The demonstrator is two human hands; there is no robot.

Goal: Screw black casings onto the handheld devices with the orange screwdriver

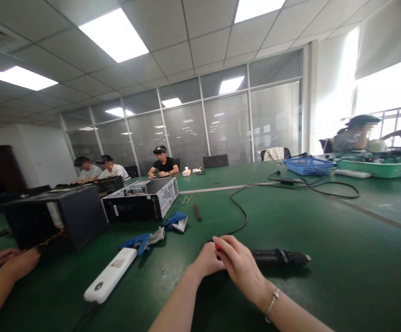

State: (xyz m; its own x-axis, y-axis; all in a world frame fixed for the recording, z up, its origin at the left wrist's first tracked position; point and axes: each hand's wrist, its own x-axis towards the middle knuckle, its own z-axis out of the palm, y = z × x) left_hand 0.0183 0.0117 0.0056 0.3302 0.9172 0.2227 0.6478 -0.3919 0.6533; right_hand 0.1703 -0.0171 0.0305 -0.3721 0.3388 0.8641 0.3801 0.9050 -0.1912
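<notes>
A black electric screwdriver [278,258] lies across the green table in front of me, its tip pointing right. My left hand [205,260] is closed around its rear end, the fingers partly hidden behind my other hand. My right hand [238,265], with a bracelet at the wrist, lies over the same end with its fingers together. Between the fingers shows a small red piece [218,247]; what the right fingers grip is hidden. A black cable [245,216] runs from near my hands toward the back of the table.
On the left are a white power strip [110,276], blue-grey gloves [145,240], an open computer case [134,207] and a dark case [83,216], where another person's hands [17,267] work. A blue basket [309,166] and green basket [380,169] stand back right. Several people sit around.
</notes>
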